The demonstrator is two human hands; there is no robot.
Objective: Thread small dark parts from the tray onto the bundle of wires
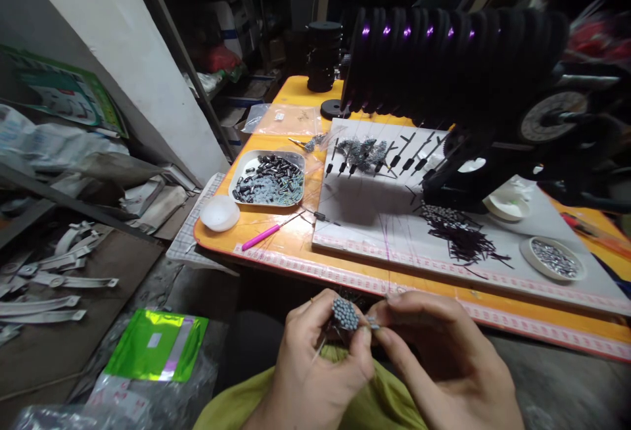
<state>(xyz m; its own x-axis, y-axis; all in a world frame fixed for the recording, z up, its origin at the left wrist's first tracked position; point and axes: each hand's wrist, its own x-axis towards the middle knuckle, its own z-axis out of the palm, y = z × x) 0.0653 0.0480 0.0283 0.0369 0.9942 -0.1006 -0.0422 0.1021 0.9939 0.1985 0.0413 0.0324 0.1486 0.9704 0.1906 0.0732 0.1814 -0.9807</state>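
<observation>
While the left hand (320, 358) pinches a grey bead cluster (346, 313) between thumb and fingers, the right hand (444, 351) pinches a small grey piece (373, 323) just beside it. Both over the lap, short of the bench (286, 252). Beyond its near edge: white board (355, 213), carrying black sticks (466, 242) and a bowl (530, 260) of silver bits. Left of board: pink-handled tool (261, 237), bead tray (269, 204). Black spool rack (444, 65) stands over board, blocks view behind.
</observation>
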